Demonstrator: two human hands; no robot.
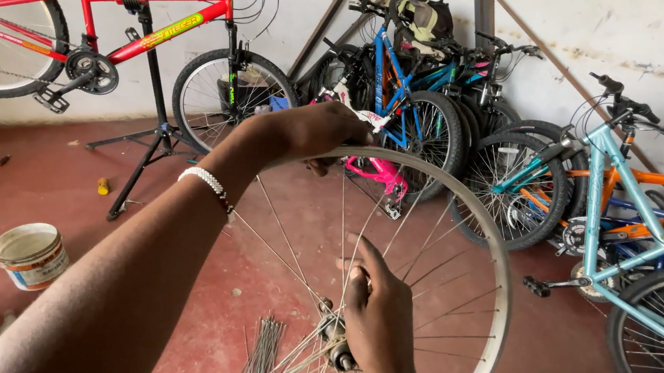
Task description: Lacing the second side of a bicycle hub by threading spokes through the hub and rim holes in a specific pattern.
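Note:
A bare silver bicycle wheel rim (493, 316) with thin spokes stands upright in front of me, no tyre on it. My left hand (314, 129), with a white bead bracelet on the wrist, grips the top of the rim. My right hand (376, 310) is among the spokes near the hub (334, 343), fingers pinching a spoke. A bundle of loose spokes (265, 351) lies on the red floor below the wheel.
A red bicycle (115, 25) hangs on a black repair stand (151, 114) at the left. Several bicycles lean against the back wall, and a light blue one (638, 241) stands at the right. A white bucket (31, 255) sits on the floor at the left.

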